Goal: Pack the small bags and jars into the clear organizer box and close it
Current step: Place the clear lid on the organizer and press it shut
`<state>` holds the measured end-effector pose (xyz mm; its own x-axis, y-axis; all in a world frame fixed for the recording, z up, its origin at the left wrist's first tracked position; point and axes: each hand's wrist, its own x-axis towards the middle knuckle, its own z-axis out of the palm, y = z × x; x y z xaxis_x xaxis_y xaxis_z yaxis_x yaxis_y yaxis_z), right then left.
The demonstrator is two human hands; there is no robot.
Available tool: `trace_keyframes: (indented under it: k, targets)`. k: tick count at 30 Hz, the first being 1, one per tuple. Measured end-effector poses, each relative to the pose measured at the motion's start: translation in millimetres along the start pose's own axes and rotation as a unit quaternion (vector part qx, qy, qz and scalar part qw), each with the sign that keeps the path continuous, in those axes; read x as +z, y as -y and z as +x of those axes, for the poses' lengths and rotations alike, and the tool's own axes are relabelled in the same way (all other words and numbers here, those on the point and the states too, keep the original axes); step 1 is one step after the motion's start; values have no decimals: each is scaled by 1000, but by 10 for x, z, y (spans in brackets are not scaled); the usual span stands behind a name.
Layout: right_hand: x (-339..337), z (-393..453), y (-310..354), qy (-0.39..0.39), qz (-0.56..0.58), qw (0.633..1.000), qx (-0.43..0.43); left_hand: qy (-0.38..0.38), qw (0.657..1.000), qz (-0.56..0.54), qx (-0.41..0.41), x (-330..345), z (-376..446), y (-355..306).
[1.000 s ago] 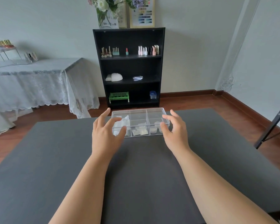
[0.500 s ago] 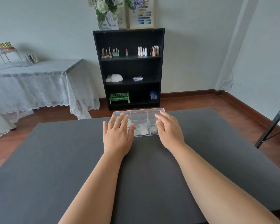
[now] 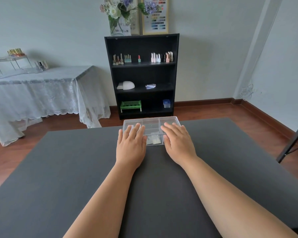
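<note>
The clear organizer box lies on the dark grey table near its far edge, its lid down. My left hand lies flat, palm down, on the left part of the lid. On the right part rests my right hand, also flat with fingers extended. Between my hands, through the clear plastic, small pale bags show in the middle compartment. Whatever is in the other compartments is hidden under my hands.
Behind the table stands a black bookshelf with nail polish bottles, a white lamp and a green basket. A lace-covered side table is at the left. A black stand leg leans at the right edge.
My hands went from hovering with curled fingers at the box's sides to lying flat on top of it, and the lid is now pressed down.
</note>
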<state>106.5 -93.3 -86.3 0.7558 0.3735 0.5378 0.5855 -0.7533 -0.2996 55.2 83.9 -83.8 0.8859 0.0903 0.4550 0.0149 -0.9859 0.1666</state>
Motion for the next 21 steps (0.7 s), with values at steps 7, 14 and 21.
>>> trace_keyframes:
  k: [7,14,21]
  targets:
    - [79,189,-32,12,12,1000,6,-6,1000,-4,-16,73,155,40]
    - [159,326,-54,9,15,1000,6,-5,1000,-1,-18,137,285,106]
    - [184,337,-69,11,16,1000,6,4,1000,0,-19,168,310,139]
